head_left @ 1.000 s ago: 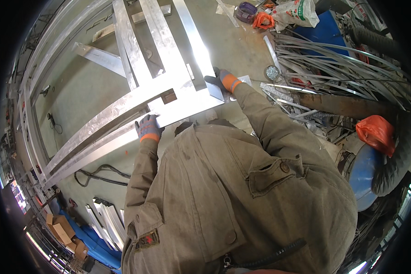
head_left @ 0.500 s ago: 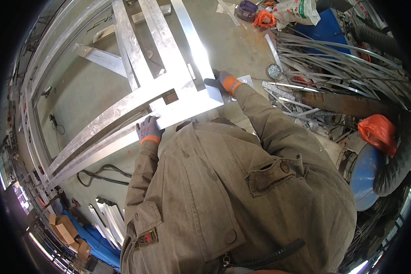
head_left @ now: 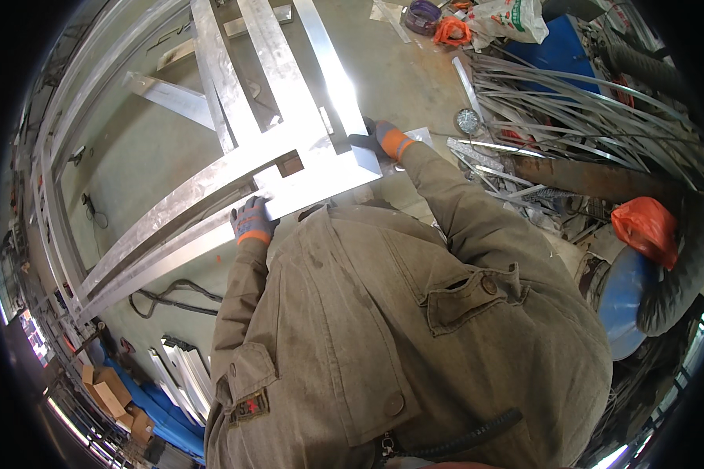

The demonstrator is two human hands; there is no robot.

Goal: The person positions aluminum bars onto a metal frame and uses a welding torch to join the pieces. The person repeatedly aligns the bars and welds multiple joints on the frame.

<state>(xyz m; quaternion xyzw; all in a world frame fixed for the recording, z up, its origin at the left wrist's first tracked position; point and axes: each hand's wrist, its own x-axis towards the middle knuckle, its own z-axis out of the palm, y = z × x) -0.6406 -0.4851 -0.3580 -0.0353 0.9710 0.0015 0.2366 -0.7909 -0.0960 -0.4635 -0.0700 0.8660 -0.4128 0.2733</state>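
A large silver metal frame (head_left: pixel 172 252) of long flat bars lies in front of me, reaching away to the far left. Its near right corner shines brightly in the light. My right hand (head_left: pixel 383 141), in a grey and orange work glove, grips the outer bar (head_left: pixel 332 74) close to that corner. Farther left, my left hand (head_left: pixel 253 219), gloved alike, is closed over the near edge of the frame; its fingertips lie on top and its thumb is hidden. Between my hands, a small rectangular gap (head_left: pixel 291 163) shows in the joined bars.
Many thin metal strips (head_left: pixel 555 102) are heaped on the right, beside a blue sheet (head_left: pixel 551 59). A red plastic bag (head_left: pixel 645 230) rests on a blue drum (head_left: pixel 630 301). A black cable (head_left: pixel 172 299) lies on the floor at left, with white profiles (head_left: pixel 184 375) and cardboard boxes (head_left: pixel 109 391) nearer me.
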